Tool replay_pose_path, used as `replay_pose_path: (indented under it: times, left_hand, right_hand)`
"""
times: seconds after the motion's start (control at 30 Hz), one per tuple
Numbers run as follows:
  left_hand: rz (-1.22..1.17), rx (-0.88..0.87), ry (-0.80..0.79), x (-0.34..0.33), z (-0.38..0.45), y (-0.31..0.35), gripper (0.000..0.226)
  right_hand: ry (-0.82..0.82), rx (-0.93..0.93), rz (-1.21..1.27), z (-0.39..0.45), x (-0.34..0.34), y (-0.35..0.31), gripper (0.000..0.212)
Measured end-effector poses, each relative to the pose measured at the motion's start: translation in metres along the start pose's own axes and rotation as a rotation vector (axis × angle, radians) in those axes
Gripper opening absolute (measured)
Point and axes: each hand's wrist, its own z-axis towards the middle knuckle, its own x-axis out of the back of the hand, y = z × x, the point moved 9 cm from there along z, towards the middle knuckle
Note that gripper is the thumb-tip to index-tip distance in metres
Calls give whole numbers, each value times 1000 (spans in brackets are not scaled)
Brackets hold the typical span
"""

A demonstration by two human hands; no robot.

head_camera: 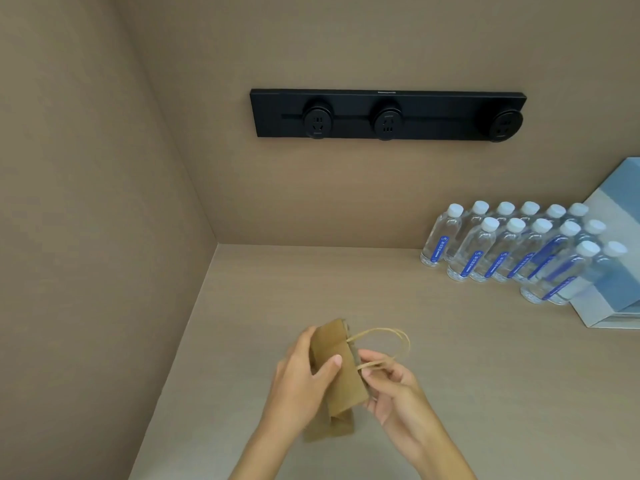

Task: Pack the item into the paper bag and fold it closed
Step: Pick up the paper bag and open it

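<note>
A small brown paper bag [343, 372] is held folded over above the beige counter, near the front left. My left hand [304, 375] grips its left side, thumb pressed across the front of the fold. My right hand [391, 386] is at the bag's right edge and pinches one of its thin paper handles [394, 336]; the other handle loops out to the right. What is inside the bag is hidden. The bag's lower part hangs down below my hands.
Several clear water bottles [502, 244] with white caps and blue labels stand in rows at the back right. A blue and white box [609, 271] leans behind them. A black socket strip [388, 114] is on the back wall. A side wall closes the left.
</note>
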Motion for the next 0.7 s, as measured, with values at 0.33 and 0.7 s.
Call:
replay_pose_path:
  times: [0.33,0.7]
  left_hand:
    - [-449,41,-265,-18,-24,10,86]
    - [-235,222,-80,17,-10,-14,22]
  right_hand:
    - [-16,5,-70,-1,-14,11,50]
    - [217,254,-518,2,-20,-17,62]
